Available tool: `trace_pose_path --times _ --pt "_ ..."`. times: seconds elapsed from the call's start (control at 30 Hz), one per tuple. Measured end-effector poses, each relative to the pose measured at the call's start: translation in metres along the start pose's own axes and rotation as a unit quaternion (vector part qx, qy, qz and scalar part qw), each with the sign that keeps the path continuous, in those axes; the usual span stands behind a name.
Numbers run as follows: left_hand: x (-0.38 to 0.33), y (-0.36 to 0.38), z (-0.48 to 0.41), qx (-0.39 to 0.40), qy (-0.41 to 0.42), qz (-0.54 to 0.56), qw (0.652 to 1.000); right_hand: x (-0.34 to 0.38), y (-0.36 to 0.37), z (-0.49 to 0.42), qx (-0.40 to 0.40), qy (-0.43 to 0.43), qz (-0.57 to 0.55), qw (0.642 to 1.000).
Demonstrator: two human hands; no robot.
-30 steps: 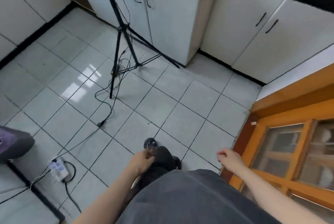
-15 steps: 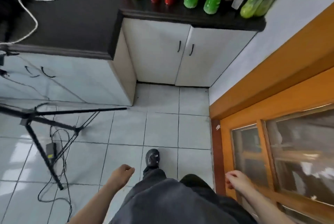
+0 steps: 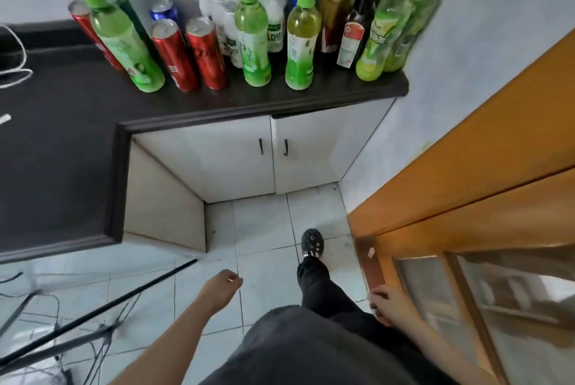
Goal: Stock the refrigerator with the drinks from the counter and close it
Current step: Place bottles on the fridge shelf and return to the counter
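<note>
Fingers (image 3: pixel 234 280) of the left hand (image 3: pixel 221 288) are loosely curled with nothing in them. The right hand (image 3: pixel 388 304) is bent and empty too, low beside the wooden door (image 3: pixel 466 185); whether it touches the door's edge, I can't tell.

The drinks (image 3: pixel 252 42) stand far ahead of me on the dark counter (image 3: pixel 311 95), crowded against the wall. There are red cans (image 3: pixel 203 55) to the left, green-capped bottles (image 3: pixel 303 39) in front, small white bottles (image 3: pixel 231 11) behind, and dark bottles (image 3: pixel 354 27) towards the right corner. I see no refrigerator from here and neither hand carries anything, so I judge the stocking has a long way to go: a full crowd to grip, carry and shelve, then the door to close.

Under the counter the white cabinet doors (image 3: pixel 242 160) are shut. One black shoe (image 3: pixel 312 243) sits on the tiles, toe towards the counter. A tripod leg (image 3: pixel 93 316) slants across near left, and a white cord (image 3: pixel 15 69) lies on the counter's far left.
</note>
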State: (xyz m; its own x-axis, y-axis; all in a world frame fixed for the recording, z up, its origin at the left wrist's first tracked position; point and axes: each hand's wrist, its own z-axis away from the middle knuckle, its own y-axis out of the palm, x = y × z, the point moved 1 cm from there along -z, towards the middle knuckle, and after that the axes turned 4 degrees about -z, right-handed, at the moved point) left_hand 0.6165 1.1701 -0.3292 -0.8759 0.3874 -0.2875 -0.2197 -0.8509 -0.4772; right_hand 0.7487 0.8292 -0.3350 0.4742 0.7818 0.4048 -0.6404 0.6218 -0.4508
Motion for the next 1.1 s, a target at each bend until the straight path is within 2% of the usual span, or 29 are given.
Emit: trace_pose_path --times 0.1,0.17,0.27,0.37,0.5,0.67,0.73,0.83,0.97,1.1 --pt "-0.044 -0.008 -0.012 0.036 -0.018 0.037 0.998 0.048 -0.032 -0.041 0.005 -0.017 0.020 1.000" --pt "-0.080 -0.022 -0.020 0.033 -0.021 0.072 0.997 0.085 -0.054 -0.062 0.000 -0.045 0.048 0.998" --pt "-0.143 -0.055 -0.035 -0.026 0.043 0.134 0.990 0.150 -0.081 -0.090 0.002 -0.125 0.078 0.989" --pt "-0.197 -0.095 -0.041 -0.090 0.086 0.199 0.972 0.216 -0.095 -0.104 -0.017 -0.183 0.050 0.982" --pt "-0.242 -0.150 -0.042 -0.194 0.132 0.290 0.928 0.298 -0.098 -0.104 -0.045 -0.281 -0.023 0.958" --pt "-0.284 -0.213 -0.035 -0.353 0.264 0.339 0.831 0.370 -0.093 -0.094 -0.125 -0.373 -0.069 0.917" --pt "-0.298 -0.237 -0.034 -0.397 0.305 0.336 0.798 0.397 -0.094 -0.086 -0.174 -0.399 -0.096 0.895" --pt "-0.314 -0.265 -0.041 -0.442 0.339 0.293 0.777 0.434 -0.100 -0.075 -0.208 -0.465 -0.115 0.853" --pt "-0.333 -0.283 -0.058 -0.441 0.388 0.217 0.780 0.469 -0.111 -0.071 -0.223 -0.563 -0.057 0.794" --pt "-0.341 -0.286 -0.070 -0.449 0.383 0.193 0.784 0.478 -0.107 -0.077 -0.201 -0.578 -0.026 0.791"
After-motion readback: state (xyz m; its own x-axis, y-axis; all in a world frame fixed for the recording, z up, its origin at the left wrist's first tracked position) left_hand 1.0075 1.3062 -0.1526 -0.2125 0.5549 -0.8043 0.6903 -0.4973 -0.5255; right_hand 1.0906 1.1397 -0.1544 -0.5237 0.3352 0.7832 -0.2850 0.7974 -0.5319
